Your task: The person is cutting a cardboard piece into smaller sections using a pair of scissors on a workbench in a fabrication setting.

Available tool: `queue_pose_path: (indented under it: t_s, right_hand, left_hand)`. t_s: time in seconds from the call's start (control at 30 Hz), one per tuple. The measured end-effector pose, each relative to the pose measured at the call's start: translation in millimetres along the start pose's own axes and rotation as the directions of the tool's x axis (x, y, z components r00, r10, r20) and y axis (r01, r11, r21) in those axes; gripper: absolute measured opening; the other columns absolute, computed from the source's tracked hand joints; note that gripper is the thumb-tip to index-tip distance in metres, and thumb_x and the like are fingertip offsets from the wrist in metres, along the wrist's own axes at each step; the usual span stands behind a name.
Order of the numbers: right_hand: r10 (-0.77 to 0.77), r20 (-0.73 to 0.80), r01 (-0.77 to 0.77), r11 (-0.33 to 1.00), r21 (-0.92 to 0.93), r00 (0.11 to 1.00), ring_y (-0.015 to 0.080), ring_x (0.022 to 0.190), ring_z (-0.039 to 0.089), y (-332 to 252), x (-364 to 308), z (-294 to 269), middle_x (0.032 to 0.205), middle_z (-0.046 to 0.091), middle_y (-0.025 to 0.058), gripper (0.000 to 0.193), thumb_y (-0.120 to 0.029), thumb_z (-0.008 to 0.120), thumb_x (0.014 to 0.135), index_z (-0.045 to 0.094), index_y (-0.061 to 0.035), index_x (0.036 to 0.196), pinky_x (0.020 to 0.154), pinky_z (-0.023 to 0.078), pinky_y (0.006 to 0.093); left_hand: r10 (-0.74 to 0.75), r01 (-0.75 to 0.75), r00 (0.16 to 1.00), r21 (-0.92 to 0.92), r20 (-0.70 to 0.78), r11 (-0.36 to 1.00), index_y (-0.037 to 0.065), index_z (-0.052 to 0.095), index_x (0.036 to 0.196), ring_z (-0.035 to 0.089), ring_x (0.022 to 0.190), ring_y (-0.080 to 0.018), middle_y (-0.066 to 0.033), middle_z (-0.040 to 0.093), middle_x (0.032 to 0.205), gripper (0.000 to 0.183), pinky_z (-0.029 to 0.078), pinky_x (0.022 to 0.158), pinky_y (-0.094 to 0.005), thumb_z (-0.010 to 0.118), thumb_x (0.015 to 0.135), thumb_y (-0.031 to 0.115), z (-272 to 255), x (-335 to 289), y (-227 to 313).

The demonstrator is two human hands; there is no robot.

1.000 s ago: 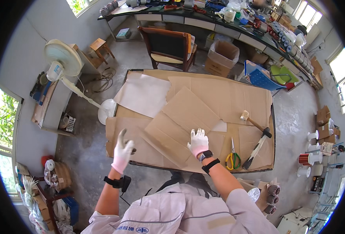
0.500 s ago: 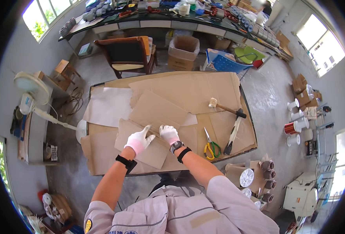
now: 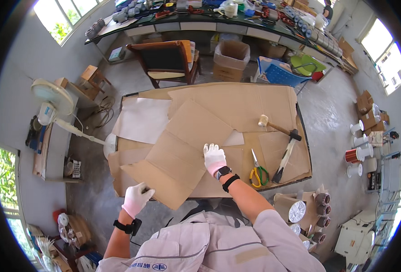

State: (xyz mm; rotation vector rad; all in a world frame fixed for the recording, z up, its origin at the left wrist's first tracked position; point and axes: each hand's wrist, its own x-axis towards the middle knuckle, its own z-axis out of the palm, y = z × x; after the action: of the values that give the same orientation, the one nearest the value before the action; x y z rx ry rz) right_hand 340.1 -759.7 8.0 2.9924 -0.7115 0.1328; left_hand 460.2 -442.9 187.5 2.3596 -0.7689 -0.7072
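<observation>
A creased brown cardboard sheet [image 3: 182,149] lies slantwise over other cardboard on the low table, its near corner reaching past the table's front edge. At that sheet's near left edge, my left hand [image 3: 137,198], in a white glove with a pink cuff, has its fingers closed on the cardboard. My right hand [image 3: 215,158], gloved alike, rests with curled fingers at the sheet's right edge, by the crease. Its fingertips are partly hidden. To the right of it lie scissors [image 3: 257,171] with yellow and green handles, a pale-headed mallet [image 3: 273,124] and a black-headed hammer [image 3: 287,156].
Beyond the table stand a chair [image 3: 164,61], an open carton [image 3: 231,59] and a cluttered workbench [image 3: 186,26]. A standing fan [image 3: 53,97] is at the left. Wire spools [image 3: 354,155] line the right side; wound motor parts [image 3: 323,210] sit near right.
My left hand has moved left and toward me, drawing the near part of the cardboard sheet out flatter. My right hand has shifted slightly right. The view has shifted too.
</observation>
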Motion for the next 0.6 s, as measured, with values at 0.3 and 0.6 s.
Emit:
queue_pose_path:
  t_s: [0.3, 0.6]
  right_hand:
    - [-0.054, 0.239, 0.006, 0.98, 0.199, 0.969, 0.0333, 0.13, 0.052, -8.6, 6.0, -41.3, 0.145, 0.052, 0.0204, 0.074, -0.033, 0.079, 0.072, 0.055, -0.0046, 0.136, 0.094, 0.053, 0.0459]
    - [0.037, 0.165, -0.036, 0.999, -0.008, 0.986, 0.0366, 0.126, 0.055, -31.7, -6.8, 11.5, 0.138, 0.055, 0.0217, 0.056, -0.02, 0.064, 0.085, 0.055, -0.0034, 0.138, 0.084, 0.056, 0.0455]
  left_hand:
    - [-0.072, 0.07, 0.997, -0.082, -0.014, 0.994, -0.001, 0.069, 0.083, 0.067, 0.058, -0.0212, -0.014, 0.069, 0.068, 0.016, 0.051, 0.058, -0.0328, 0.073, 0.083, 0.014, -17.4, -50.0, -29.4]
    - [-0.013, 0.014, 0.999, 0.016, -0.04, 1.0, 0.0, 0.07, 0.087, 0.068, 0.062, -0.0211, -0.0133, 0.07, 0.072, 0.011, 0.052, 0.061, -0.0315, 0.071, 0.081, 0.009, -24.6, -64.6, -59.4]
